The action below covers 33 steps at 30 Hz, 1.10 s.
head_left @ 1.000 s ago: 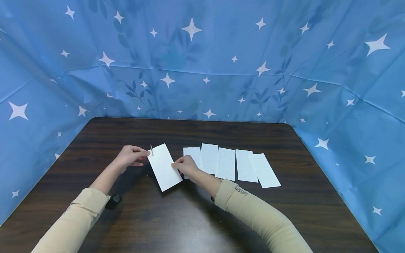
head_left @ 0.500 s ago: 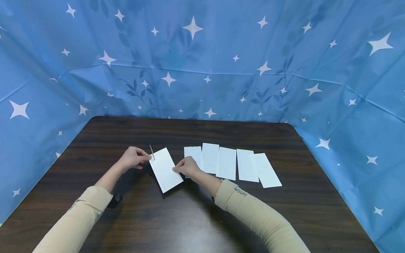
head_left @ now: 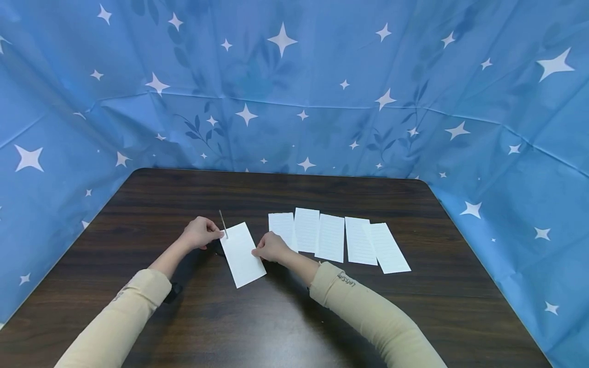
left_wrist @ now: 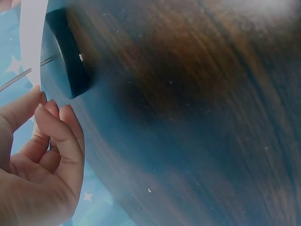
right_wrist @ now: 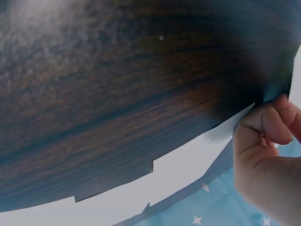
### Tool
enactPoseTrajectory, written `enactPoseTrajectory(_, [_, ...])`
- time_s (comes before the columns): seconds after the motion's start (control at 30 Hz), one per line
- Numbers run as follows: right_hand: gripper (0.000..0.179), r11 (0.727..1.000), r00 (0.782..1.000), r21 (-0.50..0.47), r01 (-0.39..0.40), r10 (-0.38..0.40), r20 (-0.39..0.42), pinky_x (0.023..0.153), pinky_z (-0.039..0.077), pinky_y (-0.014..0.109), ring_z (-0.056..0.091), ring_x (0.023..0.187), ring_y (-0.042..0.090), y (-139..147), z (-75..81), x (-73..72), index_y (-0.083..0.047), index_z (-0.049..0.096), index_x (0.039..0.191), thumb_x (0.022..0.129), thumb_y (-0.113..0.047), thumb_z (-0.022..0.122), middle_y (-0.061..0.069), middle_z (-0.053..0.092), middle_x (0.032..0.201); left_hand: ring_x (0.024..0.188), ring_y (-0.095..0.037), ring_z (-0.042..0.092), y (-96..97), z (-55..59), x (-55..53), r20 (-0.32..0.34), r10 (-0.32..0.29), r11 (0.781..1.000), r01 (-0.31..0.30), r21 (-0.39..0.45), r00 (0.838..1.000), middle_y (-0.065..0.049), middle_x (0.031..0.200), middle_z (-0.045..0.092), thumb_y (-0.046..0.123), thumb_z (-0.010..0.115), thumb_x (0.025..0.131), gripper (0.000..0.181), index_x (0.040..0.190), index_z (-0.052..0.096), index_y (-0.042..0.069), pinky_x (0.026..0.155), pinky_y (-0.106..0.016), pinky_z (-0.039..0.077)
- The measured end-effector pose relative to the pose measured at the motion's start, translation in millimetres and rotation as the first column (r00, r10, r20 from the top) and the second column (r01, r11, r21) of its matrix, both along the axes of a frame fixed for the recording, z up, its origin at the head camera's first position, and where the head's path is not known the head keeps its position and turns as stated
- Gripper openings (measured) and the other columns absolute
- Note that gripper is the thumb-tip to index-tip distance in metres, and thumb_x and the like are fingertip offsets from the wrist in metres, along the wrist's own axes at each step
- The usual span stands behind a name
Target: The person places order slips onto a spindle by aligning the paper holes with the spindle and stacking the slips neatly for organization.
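A blank-looking white sheet of paper (head_left: 241,256) sits on the thin metal rod (head_left: 223,224) of a bill spike. In the left wrist view the rod runs through the paper (left_wrist: 32,40), and the spike's round dark base (left_wrist: 71,56) stands on the table behind it with a gap between. My left hand (head_left: 200,233) pinches the sheet's upper left corner beside the rod, thumb and index finger meeting, other fingers curled. With its fingertips, my right hand (head_left: 272,247) pinches the sheet's right edge. The sheet slants down toward me.
Several lined paper slips (head_left: 329,237) lie in an overlapping row to the right of my right hand. They rest on a dark wood-grain table (head_left: 460,306). Behind the table hangs a blue curtain with white stars (head_left: 368,61).
Both hands have brought the sheet down along the spike and slightly toward me. More of the metal rod now sticks out above the paper. The row of slips stays put.
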State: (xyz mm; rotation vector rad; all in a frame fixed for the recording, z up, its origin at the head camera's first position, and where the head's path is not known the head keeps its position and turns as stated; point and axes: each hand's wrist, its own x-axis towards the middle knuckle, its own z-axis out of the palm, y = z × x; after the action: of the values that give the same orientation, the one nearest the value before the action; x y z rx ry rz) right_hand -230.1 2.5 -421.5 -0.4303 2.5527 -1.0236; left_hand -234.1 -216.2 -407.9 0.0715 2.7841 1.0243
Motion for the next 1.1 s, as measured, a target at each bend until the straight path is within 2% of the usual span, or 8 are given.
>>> enactPoseTrajectory(0.17, [0.031, 0.999, 0.999, 0.021, -0.029, 0.03, -0.017, 0.04, 0.025, 0.018, 0.034, 0.042, 0.008, -0.5, -5.2, -4.7, 0.003, 0.061, 0.057, 0.085, -0.009, 0.065, -0.003, 0.039, 0.043, 0.046, -0.009, 0.05, 3.1, -1.9, 1.3, -0.006, 0.002, 0.999, -0.003, -0.039, 1.0, 0.003, 0.056, 0.048, 0.016, 0.061, 0.09, 0.021, 0.083, 0.066, -0.003, 0.046, -0.023, 0.047])
enactPoseTrajectory(0.27, [0.04, 0.997, 0.996, 0.042, -0.068, 0.071, -0.054, 0.04, 0.025, 0.019, 0.033, 0.041, 0.008, -0.3, -27.8, -17.7, -0.005, 0.056, 0.049, 0.086, -0.018, 0.067, -0.004, 0.038, 0.042, 0.045, -0.009, 0.049, 6.1, -3.9, 1.7, -0.003, 0.007, 0.997, -0.008, -0.077, 1.0, 0.002, 0.056, 0.049, 0.016, 0.061, 0.09, 0.021, 0.079, 0.065, -0.001, 0.045, -0.022, 0.044])
enactPoseTrajectory(0.37, [0.042, 0.991, 0.992, 0.095, -0.093, 0.101, -0.08, 0.041, 0.027, 0.02, 0.035, 0.041, 0.009, -2.2, -38.1, -23.6, -0.008, 0.056, 0.047, 0.085, -0.022, 0.068, -0.003, 0.041, 0.042, 0.044, -0.008, 0.049, 8.2, -7.1, 2.4, 0.002, 0.023, 0.994, -0.023, -0.106, 1.0, 0.002, 0.054, 0.048, 0.016, 0.061, 0.09, 0.022, 0.074, 0.063, 0.0, 0.045, -0.022, 0.045])
enactPoseTrajectory(0.47, [0.038, 0.987, 0.99, 0.132, -0.091, 0.104, -0.098, 0.04, 0.028, 0.019, 0.036, 0.042, 0.008, -4.6, -32.8, -20.3, -0.006, 0.06, 0.051, 0.084, -0.021, 0.069, -0.003, 0.043, 0.043, 0.043, -0.008, 0.05, 10.2, -9.5, 2.8, 0.002, 0.051, 0.992, -0.05, -0.114, 0.999, 0.003, 0.052, 0.046, 0.014, 0.061, 0.089, 0.024, 0.068, 0.061, 0.002, 0.046, -0.023, 0.05])
enactPoseTrajectory(0.5, [0.033, 0.985, 0.994, 0.158, -0.073, 0.085, -0.07, 0.041, 0.028, 0.02, 0.037, 0.043, 0.01, -6.1, -19.2, -13.8, -0.002, 0.061, 0.053, 0.082, -0.015, 0.069, -0.001, 0.044, 0.044, 0.042, -0.008, 0.051, 10.8, -9.9, 2.6, -0.002, 0.054, 0.992, -0.054, -0.116, 0.999, 0.003, 0.051, 0.046, 0.014, 0.062, 0.089, 0.025, 0.067, 0.06, 0.002, 0.046, -0.023, 0.051])
enactPoseTrajectory(0.67, [0.032, 0.981, 0.995, 0.186, -0.05, 0.066, -0.081, 0.04, 0.027, 0.017, 0.036, 0.041, 0.008, -5.5, -1.6, -2.2, -0.005, 0.057, 0.054, 0.084, -0.012, 0.066, -0.005, 0.039, 0.043, 0.044, -0.009, 0.054, 14.2, -8.5, 1.3, -0.005, 0.08, 0.99, -0.08, -0.117, 0.997, -0.002, 0.058, 0.052, 0.012, 0.064, 0.087, 0.022, 0.069, 0.06, 0.001, 0.047, -0.025, 0.054])
enactPoseTrajectory(0.87, [0.033, 0.976, 0.995, 0.203, -0.081, 0.09, -0.035, 0.037, 0.03, 0.016, 0.038, 0.035, 0.007, -4.5, -4.3, -5.5, -0.009, 0.056, 0.056, 0.086, -0.015, 0.066, -0.005, 0.041, 0.043, 0.063, -0.016, 0.05, 11.6, -7.9, -0.8, 0.154, 0.143, 0.989, -0.146, 0.013, 0.978, -0.01, 0.079, 0.046, 0.011, 0.065, 0.087, 0.021, 0.093, 0.049, -0.002, 0.055, -0.029, 0.059])
enactPoseTrajectory(1.1, [0.03, 0.978, 0.992, 0.165, -0.128, 0.127, 0.018, 0.036, 0.033, 0.016, 0.042, 0.034, 0.007, 0.2, -1.2, -8.6, -0.005, 0.058, 0.058, 0.085, -0.012, 0.068, -0.003, 0.043, 0.041, 0.085, -0.029, 0.052, 8.5, -7.0, -4.3, 0.271, 0.113, 0.977, -0.156, 0.142, 0.956, -0.015, 0.093, 0.047, 0.008, 0.06, 0.09, 0.021, 0.104, 0.049, -0.003, 0.062, -0.036, 0.061])
